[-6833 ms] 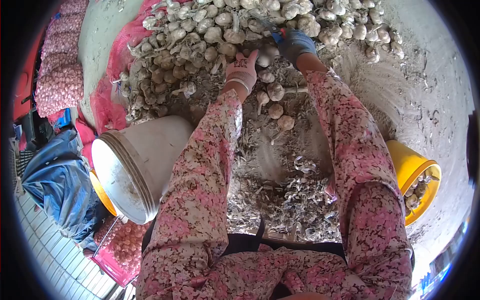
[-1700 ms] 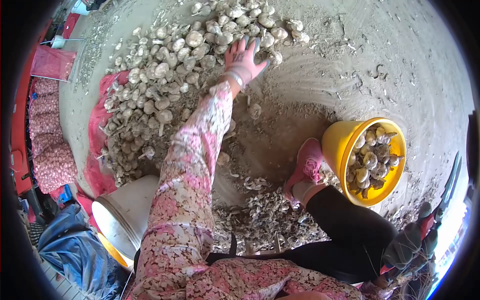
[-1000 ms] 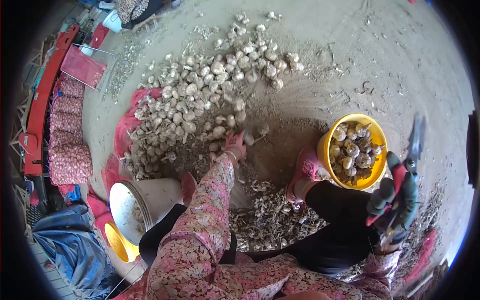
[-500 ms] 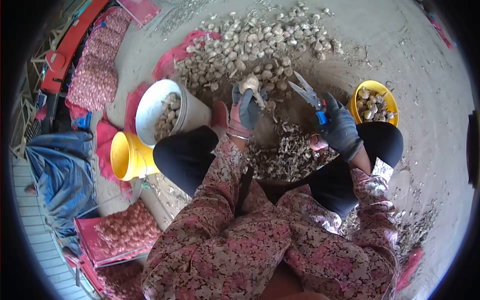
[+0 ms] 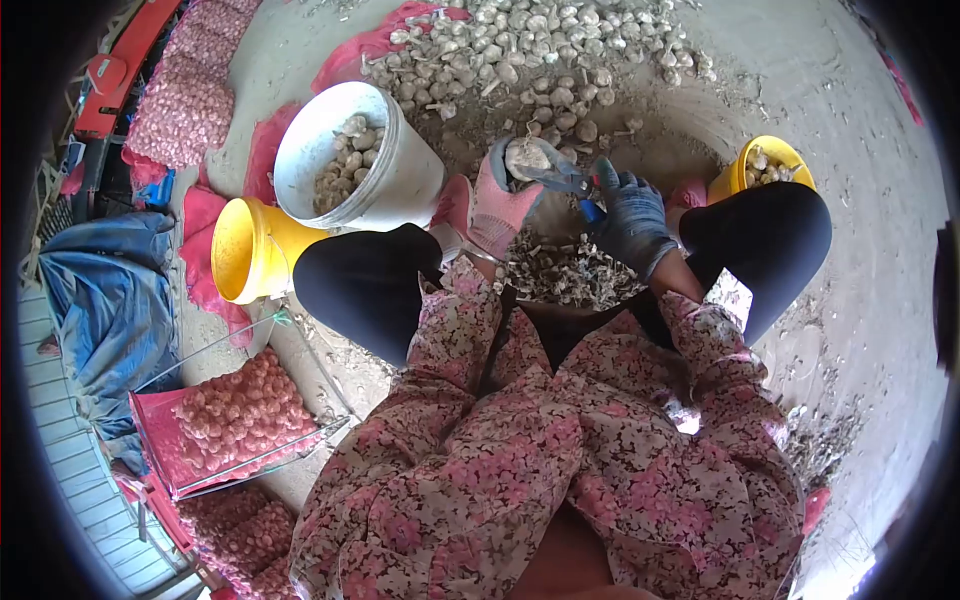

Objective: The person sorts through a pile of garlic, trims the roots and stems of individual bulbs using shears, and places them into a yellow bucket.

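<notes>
L hand (image 5: 495,205): gloved, fingers curled approx. bulb-wide round one garlic bulb (image 5: 527,157). R hand (image 5: 635,225): gloved, wrapped round grips of shears (image 5: 562,181). Bulb's in front of us, off the floor (image 5: 860,250), above dry scraps (image 5: 575,275). Blades at bulb's R side; can't tell contact or gap.

Step in hand, we'd judge: setting shears to bulb. Next move prob. calls for steady bulb, L fingers clear of blades, controlled R squeeze.

Far part of floor (edge out of frame): loose garlic pile (image 5: 540,22). L side: white bucket (image 5: 410,165), part-filled w/ bulbs; yellow bucket (image 5: 272,250) just beside. R side: 2nd yellow bucket (image 5: 728,182), partly behind our R leg (image 5: 770,250).

Brands/labels/writing: none we can read.
</notes>
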A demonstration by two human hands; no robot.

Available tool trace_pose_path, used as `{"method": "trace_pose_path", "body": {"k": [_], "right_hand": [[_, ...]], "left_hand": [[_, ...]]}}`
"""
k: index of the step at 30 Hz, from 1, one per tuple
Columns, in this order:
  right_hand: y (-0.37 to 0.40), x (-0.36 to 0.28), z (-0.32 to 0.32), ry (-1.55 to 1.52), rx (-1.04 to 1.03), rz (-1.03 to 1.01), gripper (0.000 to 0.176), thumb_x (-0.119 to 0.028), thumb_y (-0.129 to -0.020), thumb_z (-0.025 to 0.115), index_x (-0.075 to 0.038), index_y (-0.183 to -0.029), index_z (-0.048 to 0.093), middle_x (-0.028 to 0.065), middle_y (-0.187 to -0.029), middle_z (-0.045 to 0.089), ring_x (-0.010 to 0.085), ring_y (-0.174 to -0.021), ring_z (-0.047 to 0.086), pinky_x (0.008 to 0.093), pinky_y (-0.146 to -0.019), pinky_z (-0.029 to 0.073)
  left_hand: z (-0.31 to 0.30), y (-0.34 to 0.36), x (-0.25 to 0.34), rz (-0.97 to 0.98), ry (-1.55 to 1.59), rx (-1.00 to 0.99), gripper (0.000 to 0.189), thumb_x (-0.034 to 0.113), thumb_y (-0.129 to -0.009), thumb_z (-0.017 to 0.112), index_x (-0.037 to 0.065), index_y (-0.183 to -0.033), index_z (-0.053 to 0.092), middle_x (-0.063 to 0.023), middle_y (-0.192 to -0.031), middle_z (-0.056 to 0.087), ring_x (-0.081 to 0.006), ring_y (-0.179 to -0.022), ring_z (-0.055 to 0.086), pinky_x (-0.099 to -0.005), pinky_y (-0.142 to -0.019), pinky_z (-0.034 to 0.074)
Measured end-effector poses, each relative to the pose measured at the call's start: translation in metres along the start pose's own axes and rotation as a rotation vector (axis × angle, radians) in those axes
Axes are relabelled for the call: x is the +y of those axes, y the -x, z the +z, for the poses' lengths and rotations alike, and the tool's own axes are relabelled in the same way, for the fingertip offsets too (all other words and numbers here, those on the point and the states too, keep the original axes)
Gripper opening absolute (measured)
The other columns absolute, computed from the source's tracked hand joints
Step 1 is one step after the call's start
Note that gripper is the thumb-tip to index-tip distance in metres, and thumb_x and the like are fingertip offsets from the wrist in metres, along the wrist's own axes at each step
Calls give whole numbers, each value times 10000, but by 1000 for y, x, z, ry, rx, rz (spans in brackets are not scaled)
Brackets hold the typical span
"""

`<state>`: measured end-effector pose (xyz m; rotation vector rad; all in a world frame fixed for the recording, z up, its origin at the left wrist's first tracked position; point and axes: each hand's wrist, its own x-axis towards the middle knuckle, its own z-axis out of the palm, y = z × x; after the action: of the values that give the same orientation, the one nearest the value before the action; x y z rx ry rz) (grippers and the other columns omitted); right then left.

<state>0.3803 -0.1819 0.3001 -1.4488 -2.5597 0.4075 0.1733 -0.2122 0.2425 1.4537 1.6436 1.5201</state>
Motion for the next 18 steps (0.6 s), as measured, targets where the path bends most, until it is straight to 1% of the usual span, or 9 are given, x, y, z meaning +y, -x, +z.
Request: {"method": "trace_pose_path", "body": {"k": [2,4,5,9,10,11,13,16,18], "right_hand": [[0,1,22,-27,-2,-1,634,-343,-755,634,-29,-1266,429,205,-952,625,384,-898,611,482,-824,446],[2,-4,38,-107,-88,-27,590,-338,-768,619,-3,-1222,446,202,-908,641,364,-857,630,474,-775,465],[7,-5,37,-165,-112,-49,575,-353,-775,621,19,-1181,457,199,-872,647,356,-822,636,465,-742,475],[10,-1,56,-190,-252,53,552,-362,-756,662,-4,-1136,483,201,-846,639,361,-808,634,459,-722,481],[15,3,60,-210,-177,-38,476,-304,-791,626,-23,-1144,474,199,-850,633,382,-794,619,482,-712,477],[19,5,64,-230,-104,-129,404,-245,-826,589,-41,-1151,465,197,-854,627,402,-780,605,505,-703,474],[20,6,70,-256,-131,-76,387,-246,-835,579,-40,-1144,469,197,-843,623,395,-779,608,501,-698,475],[17,20,82,-279,-140,-55,360,-247,-852,561,-33,-1130,479,200,-839,622,382,-774,614,489,-694,478],[11,30,102,-208,-149,-25,362,-245,-851,562,-29,-1132,484,206,-850,621,380,-781,614,482,-702,478]], "left_hand": [[-3,6,-11,-17,-16,3,787,138,-593,812,26,-1283,452,-132,-1180,543,-271,-1105,540,-355,-971,420],[-11,12,4,-7,-325,-53,734,119,-624,802,33,-1272,468,-119,-1180,556,-255,-1113,548,-353,-965,434],[-13,13,11,10,-409,-89,725,192,-611,812,51,-1248,496,-131,-1143,567,-302,-1090,548,-382,-939,443],[-14,20,0,25,-471,-170,695,233,-626,806,48,-1228,512,-134,-1135,575,-307,-1091,546,-385,-936,441],[-13,22,-4,17,-471,-187,695,233,-626,806,48,-1228,512,-134,-1135,575,-307,-1091,546,-385,-936,441],[-11,24,-8,-27,-439,-215,718,245,-627,806,40,-1241,495,-148,-1153,563,-312,-1106,537,-385,-944,436],[-8,25,-14,-78,-406,-253,741,258,-629,807,31,-1253,479,-162,-1171,551,-317,-1120,528,-385,-951,430],[7,21,-29,-166,-508,-360,926,318,-609,814,-7,-1337,342,-240,-1268,466,-377,-1180,463,-436,-1001,382],[18,19,-45,-357,-524,-369,997,353,-601,820,-28,-1355,290,-257,-1279,444,-386,-1193,443,-433,-1015,368]]}}
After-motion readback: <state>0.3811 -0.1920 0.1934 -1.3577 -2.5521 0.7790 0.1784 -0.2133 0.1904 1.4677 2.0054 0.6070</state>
